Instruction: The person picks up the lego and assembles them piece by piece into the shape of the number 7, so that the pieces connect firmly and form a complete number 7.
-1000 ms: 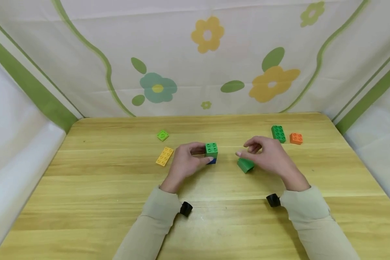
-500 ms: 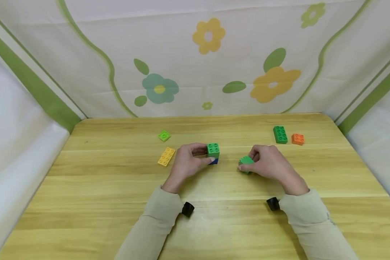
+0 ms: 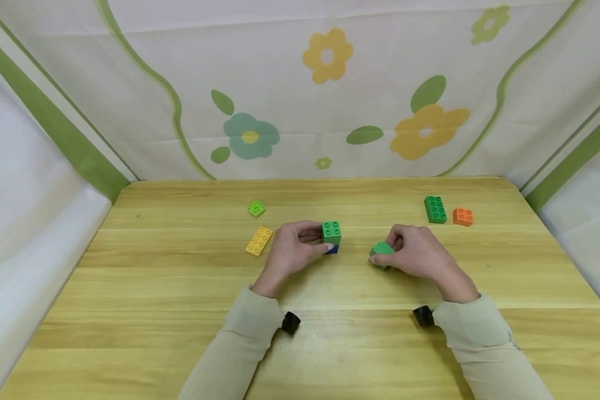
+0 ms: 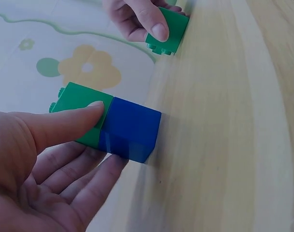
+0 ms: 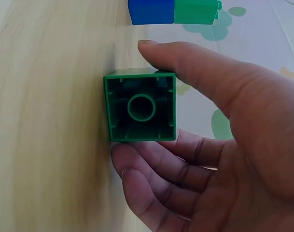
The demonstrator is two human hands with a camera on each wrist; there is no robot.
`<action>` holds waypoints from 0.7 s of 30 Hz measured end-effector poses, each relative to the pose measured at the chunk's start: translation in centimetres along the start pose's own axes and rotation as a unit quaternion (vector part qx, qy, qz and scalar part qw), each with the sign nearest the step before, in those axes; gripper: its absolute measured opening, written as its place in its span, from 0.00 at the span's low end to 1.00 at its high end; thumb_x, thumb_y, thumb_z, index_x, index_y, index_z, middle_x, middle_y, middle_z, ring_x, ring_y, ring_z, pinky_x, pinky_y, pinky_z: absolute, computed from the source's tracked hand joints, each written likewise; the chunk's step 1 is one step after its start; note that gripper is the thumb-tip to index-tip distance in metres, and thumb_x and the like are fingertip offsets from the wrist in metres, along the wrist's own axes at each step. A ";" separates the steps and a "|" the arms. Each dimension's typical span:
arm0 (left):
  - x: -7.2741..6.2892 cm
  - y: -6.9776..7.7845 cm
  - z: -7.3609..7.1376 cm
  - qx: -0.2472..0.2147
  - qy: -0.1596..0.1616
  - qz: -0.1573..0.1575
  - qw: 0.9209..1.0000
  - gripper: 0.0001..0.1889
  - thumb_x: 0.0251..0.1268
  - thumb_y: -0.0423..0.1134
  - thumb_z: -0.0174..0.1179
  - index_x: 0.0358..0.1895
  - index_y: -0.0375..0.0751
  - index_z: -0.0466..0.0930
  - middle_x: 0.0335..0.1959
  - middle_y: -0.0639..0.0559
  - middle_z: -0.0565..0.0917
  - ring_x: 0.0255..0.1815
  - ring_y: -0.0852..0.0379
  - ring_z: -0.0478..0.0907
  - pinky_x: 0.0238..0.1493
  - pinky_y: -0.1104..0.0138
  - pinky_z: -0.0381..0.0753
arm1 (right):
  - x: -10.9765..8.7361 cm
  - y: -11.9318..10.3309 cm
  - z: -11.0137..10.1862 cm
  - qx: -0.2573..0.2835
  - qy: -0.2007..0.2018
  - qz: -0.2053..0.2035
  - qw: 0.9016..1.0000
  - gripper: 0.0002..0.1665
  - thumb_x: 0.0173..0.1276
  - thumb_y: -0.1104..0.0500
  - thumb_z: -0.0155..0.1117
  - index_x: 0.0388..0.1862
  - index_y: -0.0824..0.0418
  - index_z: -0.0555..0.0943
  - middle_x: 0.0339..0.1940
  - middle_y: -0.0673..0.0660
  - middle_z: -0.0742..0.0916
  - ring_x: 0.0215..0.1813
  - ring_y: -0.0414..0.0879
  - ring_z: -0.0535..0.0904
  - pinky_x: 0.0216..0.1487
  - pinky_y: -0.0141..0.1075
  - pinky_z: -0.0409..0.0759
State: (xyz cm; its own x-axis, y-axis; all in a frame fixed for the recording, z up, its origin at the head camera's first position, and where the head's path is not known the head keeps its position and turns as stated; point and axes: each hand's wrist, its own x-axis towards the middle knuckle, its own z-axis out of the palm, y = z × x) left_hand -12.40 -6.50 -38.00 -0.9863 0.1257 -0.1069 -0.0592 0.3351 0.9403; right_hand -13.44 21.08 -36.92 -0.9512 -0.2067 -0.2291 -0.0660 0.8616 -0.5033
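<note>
Thumb and fingers of my left hand (image 3: 290, 253) hold a two-brick stack upright on the table. A light green brick (image 3: 331, 233) with studs up sits on a blue brick (image 4: 132, 128). To the right, my right hand (image 3: 422, 253) pinches another green brick (image 3: 381, 249) between thumb and fingers, low at the tabletop. That brick lies on its side. Its hollow underside with a round tube faces the right wrist camera, and its studs (image 4: 160, 50) show in the left wrist view. A gap separates it from the stack.
Left of the left hand lie a yellow flat brick (image 3: 259, 240) and a small lime plate (image 3: 256, 209). Behind the right hand are a dark green brick (image 3: 435, 209) and an orange brick (image 3: 463, 216). A flower-printed cloth (image 3: 290, 83) stands behind the wooden table (image 3: 350, 344).
My right hand has come down from just over the green brick and now grips it by its sides. The left hand keeps its hold on the stack.
</note>
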 end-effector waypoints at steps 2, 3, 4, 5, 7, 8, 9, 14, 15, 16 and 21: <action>0.0 -0.1 0.0 -0.001 -0.003 0.000 1.000 0.23 0.63 0.31 0.78 0.61 0.33 0.87 0.57 0.37 0.91 0.58 0.43 0.91 0.61 0.58 0.90 | 0.0 0.0 0.0 0.002 0.003 -0.004 1.000 0.29 0.61 0.37 0.82 0.39 0.58 0.82 0.33 0.54 0.85 0.34 0.47 0.77 0.36 0.36 0.74; 0.0 -0.2 0.0 -0.001 -0.004 0.001 1.000 0.23 0.63 0.30 0.77 0.61 0.33 0.87 0.57 0.37 0.91 0.58 0.43 0.91 0.61 0.58 0.90 | 0.0 0.0 0.0 0.003 0.004 -0.007 1.000 0.29 0.61 0.37 0.82 0.39 0.58 0.82 0.33 0.54 0.85 0.34 0.47 0.77 0.35 0.36 0.74; 0.0 -0.2 0.0 -0.001 -0.005 0.001 1.000 0.23 0.63 0.30 0.77 0.62 0.33 0.87 0.57 0.37 0.91 0.59 0.43 0.91 0.61 0.58 0.90 | 0.0 0.0 0.0 0.003 0.005 -0.008 1.000 0.28 0.61 0.38 0.82 0.39 0.58 0.82 0.33 0.54 0.85 0.34 0.47 0.76 0.35 0.36 0.74; 0.0 -0.2 -0.1 -0.002 -0.006 0.001 1.000 0.23 0.63 0.30 0.77 0.62 0.33 0.86 0.57 0.37 0.91 0.59 0.43 0.91 0.61 0.58 0.90 | 0.0 0.0 0.0 0.003 0.007 -0.009 1.000 0.28 0.61 0.38 0.82 0.39 0.58 0.82 0.33 0.54 0.85 0.34 0.47 0.76 0.35 0.36 0.74; 0.0 -0.2 -0.1 -0.001 -0.008 0.002 1.000 0.23 0.63 0.30 0.77 0.62 0.33 0.86 0.57 0.37 0.91 0.59 0.43 0.90 0.62 0.58 0.90 | 0.0 0.0 0.1 0.004 0.009 -0.009 1.000 0.28 0.61 0.38 0.82 0.39 0.58 0.82 0.33 0.54 0.85 0.33 0.47 0.76 0.35 0.36 0.74; -0.1 -0.1 -0.1 0.000 -0.010 0.004 1.000 0.23 0.64 0.30 0.77 0.62 0.33 0.86 0.57 0.37 0.91 0.59 0.43 0.90 0.62 0.58 0.90 | 0.0 0.0 0.1 0.004 0.009 -0.009 1.000 0.28 0.61 0.38 0.82 0.39 0.58 0.81 0.33 0.54 0.85 0.33 0.47 0.76 0.35 0.36 0.74; -0.1 -0.1 -0.1 -0.001 -0.012 0.004 1.000 0.23 0.64 0.30 0.77 0.62 0.33 0.86 0.57 0.37 0.91 0.59 0.43 0.90 0.63 0.57 0.89 | 0.0 0.0 0.1 0.004 0.010 -0.010 1.000 0.28 0.61 0.38 0.82 0.39 0.58 0.81 0.33 0.53 0.85 0.33 0.47 0.76 0.35 0.37 0.74; 0.0 -0.2 0.0 -0.001 -0.020 0.008 1.000 0.21 0.65 0.29 0.75 0.61 0.34 0.86 0.59 0.38 0.90 0.61 0.42 0.89 0.65 0.56 0.88 | 0.1 0.0 0.3 0.007 0.013 -0.010 1.000 0.27 0.62 0.38 0.82 0.39 0.57 0.82 0.33 0.53 0.86 0.34 0.47 0.77 0.36 0.37 0.75; 0.0 -0.2 0.0 -0.002 -0.020 0.009 1.000 0.21 0.65 0.29 0.75 0.61 0.35 0.86 0.59 0.38 0.90 0.61 0.42 0.88 0.65 0.55 0.88 | 0.1 0.0 0.3 0.007 0.014 -0.010 1.000 0.27 0.62 0.39 0.82 0.39 0.57 0.82 0.33 0.53 0.86 0.34 0.47 0.77 0.36 0.37 0.75; 0.0 -0.2 0.0 0.000 -0.020 0.011 1.000 0.21 0.66 0.29 0.75 0.61 0.35 0.85 0.59 0.38 0.90 0.61 0.42 0.88 0.66 0.55 0.88 | 0.1 0.0 0.4 0.008 0.015 -0.010 1.000 0.27 0.62 0.39 0.82 0.39 0.57 0.82 0.33 0.53 0.86 0.34 0.47 0.77 0.36 0.37 0.75; 0.1 -0.2 0.1 0.001 -0.019 0.011 1.000 0.21 0.66 0.30 0.75 0.62 0.35 0.85 0.59 0.39 0.89 0.62 0.42 0.88 0.67 0.54 0.87 | 0.2 -0.1 0.5 0.019 0.024 -0.011 0.999 0.25 0.63 0.40 0.81 0.40 0.57 0.82 0.34 0.54 0.87 0.34 0.47 0.78 0.37 0.37 0.76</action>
State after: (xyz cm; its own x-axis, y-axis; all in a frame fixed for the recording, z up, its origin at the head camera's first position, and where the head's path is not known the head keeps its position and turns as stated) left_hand -12.42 -6.42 -38.25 -0.9806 0.1690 -0.0992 -0.0378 0.3337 0.9419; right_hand -13.46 20.71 -37.31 -0.9628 -0.2033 -0.1780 -0.0773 0.8385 -0.5394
